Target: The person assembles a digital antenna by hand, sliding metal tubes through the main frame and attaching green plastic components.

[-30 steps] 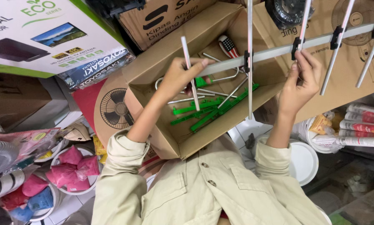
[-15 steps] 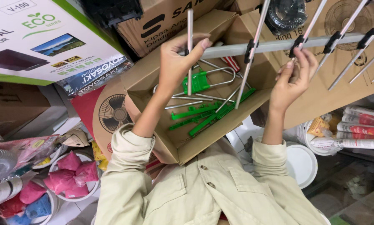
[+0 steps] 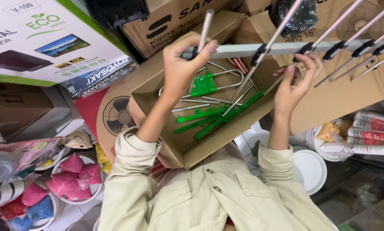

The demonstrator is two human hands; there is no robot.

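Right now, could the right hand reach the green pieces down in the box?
Probably yes. The right hand is just above the open cardboard box, and only thin metal rods cross over the green pieces.

A grey antenna boom (image 3: 243, 50) with slanting metal rods (image 3: 286, 19) is held level above an open cardboard box (image 3: 166, 141).
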